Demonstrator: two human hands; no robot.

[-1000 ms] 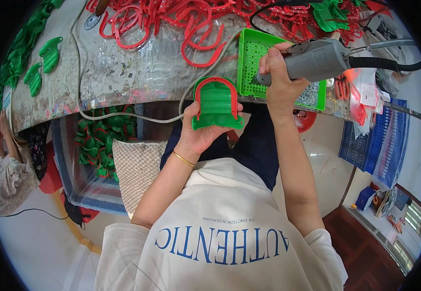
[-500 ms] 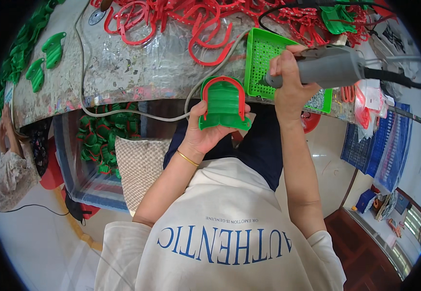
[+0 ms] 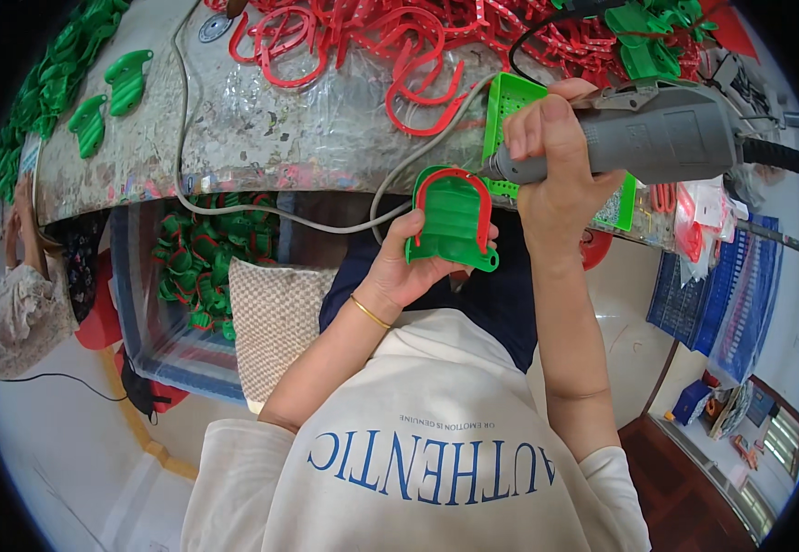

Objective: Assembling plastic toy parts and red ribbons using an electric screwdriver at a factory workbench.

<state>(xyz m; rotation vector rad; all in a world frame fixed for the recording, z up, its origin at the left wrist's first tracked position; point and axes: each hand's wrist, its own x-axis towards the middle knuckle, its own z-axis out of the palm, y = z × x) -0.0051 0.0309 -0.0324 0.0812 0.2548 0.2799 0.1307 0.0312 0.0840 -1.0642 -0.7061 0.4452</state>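
Head view: the left hand (image 3: pixel 406 269) holds a green moulded piece (image 3: pixel 452 219) at the near edge of the table (image 3: pixel 252 152), thumb pressed on its left side, fingers curled beneath and around its right. A red U-shaped strip (image 3: pixel 485 210) lines the piece's arch. Closed around a grey power tool (image 3: pixel 662 136), the right hand (image 3: pixel 556 152) points its tip at the strip's upper right; whether they touch, I cannot tell.

The left hand (image 3: pixel 407 269) holds a green piece (image 3: pixel 451 219) with a red band (image 3: pixel 484 200); the right hand (image 3: pixel 554 152) grips a grey power tool (image 3: pixel 662 136) pointed at the band.
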